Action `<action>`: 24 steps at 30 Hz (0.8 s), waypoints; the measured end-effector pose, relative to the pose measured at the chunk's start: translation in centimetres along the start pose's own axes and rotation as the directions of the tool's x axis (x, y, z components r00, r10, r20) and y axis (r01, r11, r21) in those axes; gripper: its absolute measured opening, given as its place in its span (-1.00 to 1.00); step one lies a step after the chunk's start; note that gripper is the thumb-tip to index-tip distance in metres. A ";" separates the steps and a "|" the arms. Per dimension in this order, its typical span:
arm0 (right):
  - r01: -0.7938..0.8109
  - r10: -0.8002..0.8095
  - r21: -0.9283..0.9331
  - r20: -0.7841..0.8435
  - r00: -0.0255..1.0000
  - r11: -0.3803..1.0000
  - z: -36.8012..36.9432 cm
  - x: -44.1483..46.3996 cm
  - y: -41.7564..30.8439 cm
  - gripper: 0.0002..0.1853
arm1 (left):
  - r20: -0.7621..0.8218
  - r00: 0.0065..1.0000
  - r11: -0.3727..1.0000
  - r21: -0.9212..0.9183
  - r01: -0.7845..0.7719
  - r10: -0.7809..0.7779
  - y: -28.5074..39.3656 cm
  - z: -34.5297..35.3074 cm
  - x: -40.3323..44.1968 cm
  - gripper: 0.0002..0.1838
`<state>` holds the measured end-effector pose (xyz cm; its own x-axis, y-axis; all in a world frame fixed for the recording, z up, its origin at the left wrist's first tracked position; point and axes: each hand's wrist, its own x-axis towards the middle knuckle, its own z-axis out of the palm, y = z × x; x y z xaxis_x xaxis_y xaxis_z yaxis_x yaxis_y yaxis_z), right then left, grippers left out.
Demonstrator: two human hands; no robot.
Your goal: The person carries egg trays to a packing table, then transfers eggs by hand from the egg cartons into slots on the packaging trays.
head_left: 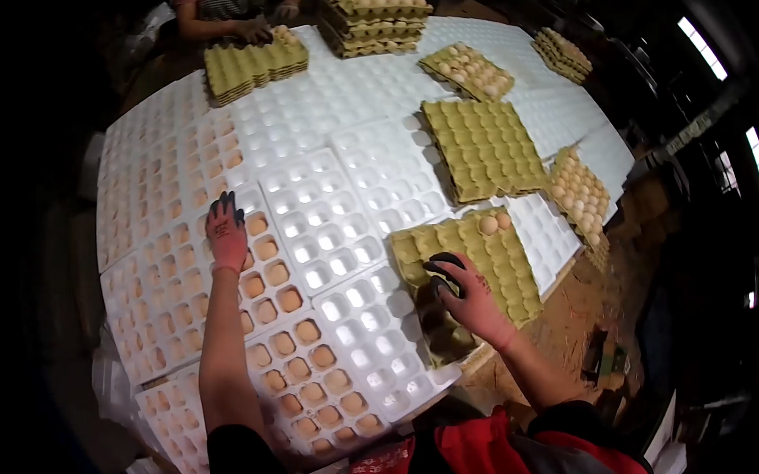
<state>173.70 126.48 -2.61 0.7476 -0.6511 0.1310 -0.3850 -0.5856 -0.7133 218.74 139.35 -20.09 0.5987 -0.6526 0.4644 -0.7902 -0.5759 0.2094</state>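
My left hand (226, 233), in a pink glove with dark fingertips, lies over a white foam tray of eggs (266, 247) on the left side. Its fingers stretch forward, and what lies under the palm is hidden. My right hand (468, 298), gloved alike, hovers over or touches a green pulp egg tray (513, 272); which one I cannot tell. Its fingers are curved, with a gap between thumb and forefinger and no egg visible there. A pair of eggs (495, 223) sits at the far edge of that pulp tray.
White foam trays (320, 202) with bare hollows fill the middle. Stacked pulp trays (485, 148) lie beyond my right hand, with an egg-filled tray (579, 191) at the right edge. Across the table stand a tall egg stack (374, 21) and another person's gloved hand (255, 30) by pulp trays (256, 66).
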 end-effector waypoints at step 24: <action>0.011 0.017 0.125 -0.215 0.976 0.992 -14.2 5.8 22.8 -0.54 | 0.361 0.838 0.889 -0.366 -0.276 0.409 48.0 -0.7 -4.7 -0.49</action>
<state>161.57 102.47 -8.38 0.6070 -0.7495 0.2643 -0.3066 -0.5277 -0.7922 177.95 115.11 -11.62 0.2259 -0.9603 0.1638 -0.9153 -0.1517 0.3730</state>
